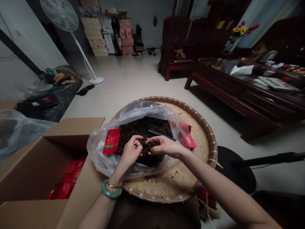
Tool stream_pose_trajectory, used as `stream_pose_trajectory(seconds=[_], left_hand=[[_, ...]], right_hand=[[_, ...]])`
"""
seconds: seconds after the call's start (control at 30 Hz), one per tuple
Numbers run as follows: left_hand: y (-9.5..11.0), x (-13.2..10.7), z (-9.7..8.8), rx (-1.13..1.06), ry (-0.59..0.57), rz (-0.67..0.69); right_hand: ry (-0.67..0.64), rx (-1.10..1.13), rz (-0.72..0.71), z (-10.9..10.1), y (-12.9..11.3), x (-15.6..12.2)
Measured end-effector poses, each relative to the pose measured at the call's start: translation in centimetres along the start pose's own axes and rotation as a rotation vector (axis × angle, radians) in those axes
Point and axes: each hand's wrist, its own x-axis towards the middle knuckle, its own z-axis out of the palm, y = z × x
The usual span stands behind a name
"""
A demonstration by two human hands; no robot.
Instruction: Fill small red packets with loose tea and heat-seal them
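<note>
A clear plastic bag of dark dried tea leaves lies open on a round woven bamboo tray. Over the leaves, my left hand has curled fingers at the edge of a red packet, mostly hidden under both hands. My right hand faces it, thumb and fingers closed around a small clump of tea leaves. Just beyond my right fingers rests a thin dark stick-like tool. A flat red packet with a green stripe lies left of my left hand.
At left stands an open cardboard box with several red packets inside. More red packets lie on the tray's right side. A black round stand base is close at right. Farther off are a dark wooden table and a white fan.
</note>
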Motion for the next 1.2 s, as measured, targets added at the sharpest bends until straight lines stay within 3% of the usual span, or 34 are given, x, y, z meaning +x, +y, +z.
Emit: stream_pose_trajectory(seconds=[0.17,0.37,0.67,0.9,1.07,1.2], left_hand=[[-0.1,0.0,0.5,0.117,0.041,0.089],[-0.3,-0.2,1.2,0.257,0.054,0.147],[-0.5,0.3,1.3,0.160,0.118,0.153],[-0.2,-0.2,1.6,0.157,0.112,0.187],[-0.1,-0.3,1.7,0.161,0.111,0.203],[-0.1,0.0,1.3,0.093,0.153,0.200]], right_hand=[[-0.002,-0.494,-0.050,-0.3,-0.1,0.5],[0.171,-0.917,-0.243,0.4,-0.2,0.7],[0.309,-0.923,-0.409,0.8,0.2,0.6],[0.229,-1.001,-0.431,1.0,-0.2,0.6],[0.269,-0.995,-0.434,1.2,-0.7,0.6],[0.307,-0.865,-0.497,0.9,-0.7,0.6]])
